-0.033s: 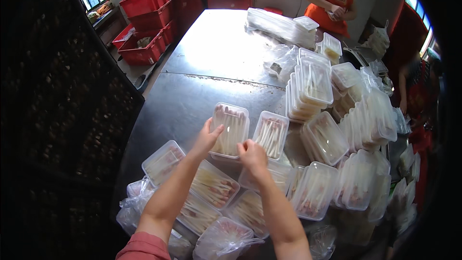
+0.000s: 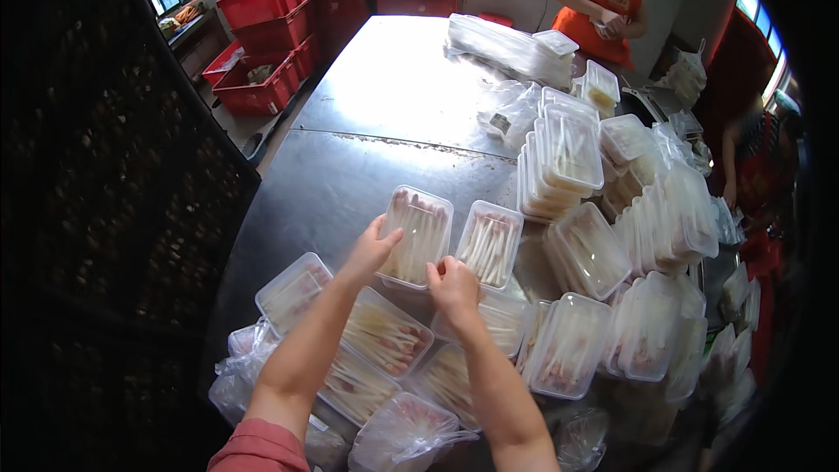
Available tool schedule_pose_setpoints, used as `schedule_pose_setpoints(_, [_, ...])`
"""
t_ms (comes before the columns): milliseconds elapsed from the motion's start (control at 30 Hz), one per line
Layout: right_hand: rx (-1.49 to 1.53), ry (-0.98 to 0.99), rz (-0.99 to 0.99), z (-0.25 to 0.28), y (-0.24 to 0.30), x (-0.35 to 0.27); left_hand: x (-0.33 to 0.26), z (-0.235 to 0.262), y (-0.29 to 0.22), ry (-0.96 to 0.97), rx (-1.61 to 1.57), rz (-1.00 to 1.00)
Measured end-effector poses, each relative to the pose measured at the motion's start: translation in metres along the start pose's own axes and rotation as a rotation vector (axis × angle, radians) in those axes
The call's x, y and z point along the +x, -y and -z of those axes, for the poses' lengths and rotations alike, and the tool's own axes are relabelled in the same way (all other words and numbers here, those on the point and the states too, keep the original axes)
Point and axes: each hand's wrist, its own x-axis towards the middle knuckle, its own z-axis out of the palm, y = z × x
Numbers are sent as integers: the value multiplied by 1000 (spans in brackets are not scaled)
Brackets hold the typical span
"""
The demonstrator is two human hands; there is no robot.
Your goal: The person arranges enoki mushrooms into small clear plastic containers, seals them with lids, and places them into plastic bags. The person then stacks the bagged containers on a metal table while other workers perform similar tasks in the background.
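The part-open left hand (image 2: 374, 249) steadies a clear box (image 2: 418, 240) while the curled right hand (image 2: 455, 287), grip unclear, seems to fasten its lid (image 2: 432, 214), calling for firm pressure next.

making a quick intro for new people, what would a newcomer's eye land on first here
Probably the heap of clear boxes crowding the right side of the metal table. Front and centre, the left hand grips the left edge of a clear box of pale sticks, with the curled right hand at its lower right corner. Bright colour comes from stacked red crates at upper left and an orange apron at upper right.
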Motion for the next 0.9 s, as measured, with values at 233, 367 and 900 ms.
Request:
schedule_pose_setpoints(233, [-139, -303, 65, -31, -1, -1, -7, 18, 5, 256, -367, 377])
schedule_pose_setpoints(367, [-150, -146, 44, -32, 15, 4, -4, 39, 35, 246, -515, 347])
schedule_pose_setpoints(900, [241, -408, -146, 50, -32, 6, 29, -65, -27, 388, -190, 190])
